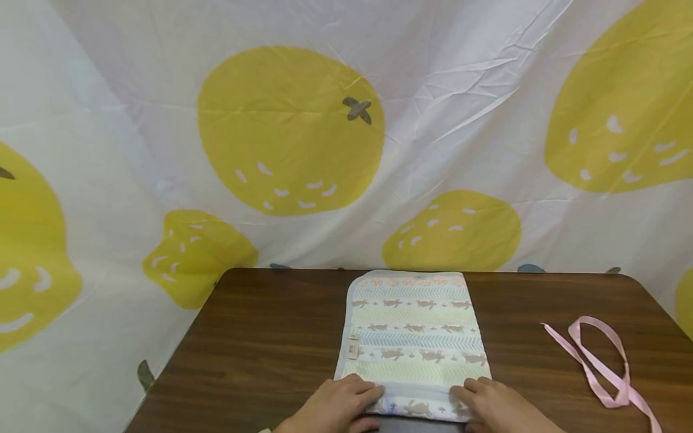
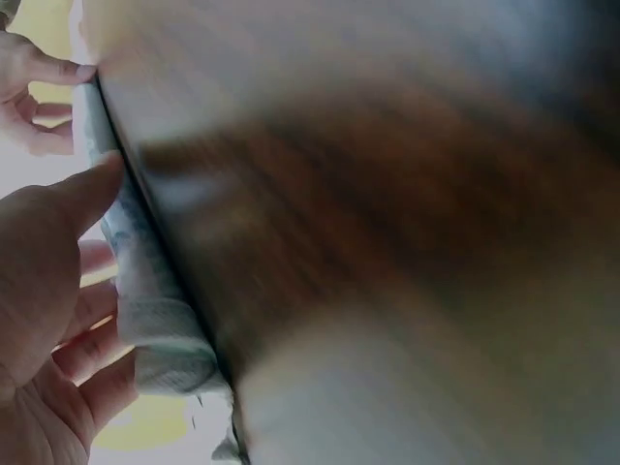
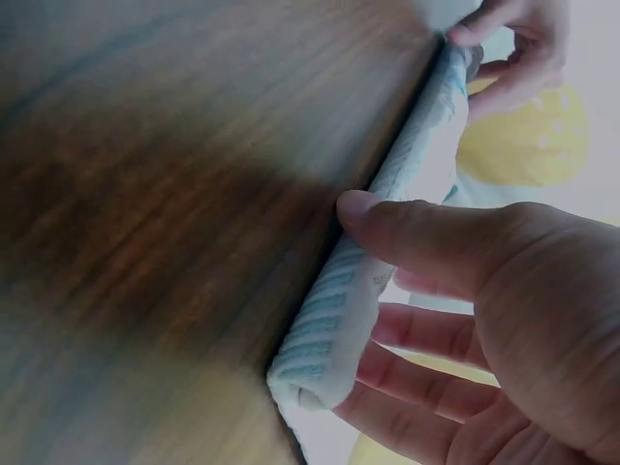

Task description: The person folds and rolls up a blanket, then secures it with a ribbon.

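Observation:
A white cloth [image 1: 417, 337] with rows of brown turtles and pale green and blue zigzags lies flat on the dark wooden table. A small tag [image 1: 353, 347] shows at its left border. Its near end is folded over into a thick roll [image 3: 325, 329] along the front edge of the table. My left hand [image 1: 338, 406] grips the left part of this roll, thumb on the near side and fingers on the far side. At the right part, my right hand [image 1: 498, 406] holds the roll the same way. Some fingertips are hidden behind the cloth.
On the right of the table [image 1: 260, 349] lies a loosely looped pink ribbon [image 1: 606, 367]. Behind the table hangs a white curtain [image 1: 130, 144] printed with large yellow fruits.

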`<state>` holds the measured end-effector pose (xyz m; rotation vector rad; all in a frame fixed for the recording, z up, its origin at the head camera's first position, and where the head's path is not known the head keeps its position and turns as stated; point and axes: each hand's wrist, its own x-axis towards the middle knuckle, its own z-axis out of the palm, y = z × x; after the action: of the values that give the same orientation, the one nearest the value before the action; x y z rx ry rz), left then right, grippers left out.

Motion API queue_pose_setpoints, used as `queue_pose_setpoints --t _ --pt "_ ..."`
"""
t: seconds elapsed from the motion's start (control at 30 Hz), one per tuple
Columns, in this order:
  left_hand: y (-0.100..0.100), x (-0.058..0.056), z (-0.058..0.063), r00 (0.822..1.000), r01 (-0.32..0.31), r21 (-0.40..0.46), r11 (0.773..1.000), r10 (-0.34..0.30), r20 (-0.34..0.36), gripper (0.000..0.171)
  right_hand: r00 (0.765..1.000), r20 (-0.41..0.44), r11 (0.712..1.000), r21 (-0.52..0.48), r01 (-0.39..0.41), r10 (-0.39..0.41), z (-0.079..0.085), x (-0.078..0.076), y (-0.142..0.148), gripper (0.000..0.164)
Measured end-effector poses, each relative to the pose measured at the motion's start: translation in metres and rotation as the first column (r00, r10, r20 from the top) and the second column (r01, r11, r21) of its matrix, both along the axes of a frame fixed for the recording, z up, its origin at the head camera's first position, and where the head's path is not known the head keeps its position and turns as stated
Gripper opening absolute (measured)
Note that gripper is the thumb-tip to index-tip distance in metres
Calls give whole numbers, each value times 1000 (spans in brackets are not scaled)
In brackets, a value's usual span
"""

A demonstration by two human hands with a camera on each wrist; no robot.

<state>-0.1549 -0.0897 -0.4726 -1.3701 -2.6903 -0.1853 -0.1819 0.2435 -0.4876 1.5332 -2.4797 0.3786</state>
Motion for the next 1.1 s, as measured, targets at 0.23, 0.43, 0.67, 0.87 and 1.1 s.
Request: queue_pose_setpoints --t 0.23,0.43,0.67,0.87,1.1 --pt "-2 -4 1 1000 30 7 1000 -30 -7 46 998 56 998 52 32 -35 3 -1 -2 52" --pt "-1 -4 2 999 36 11 999 -35 -17 53 998 39 999 25 44 -45 2 1 -3 48" --pt "-3 -6 4 995 -31 52 998 26 95 63 992 65 992 -65 108 -104 -2 3 0 46" --pt "-6 -11 5 978 -83 116 990 58 199 50 979 138 981 -105 164 -149 -3 2 3 41" --pt "-9 -19 4 954 -158 209 965 94 285 41 949 276 969 -143 201 -156 -5 -1 8 33"
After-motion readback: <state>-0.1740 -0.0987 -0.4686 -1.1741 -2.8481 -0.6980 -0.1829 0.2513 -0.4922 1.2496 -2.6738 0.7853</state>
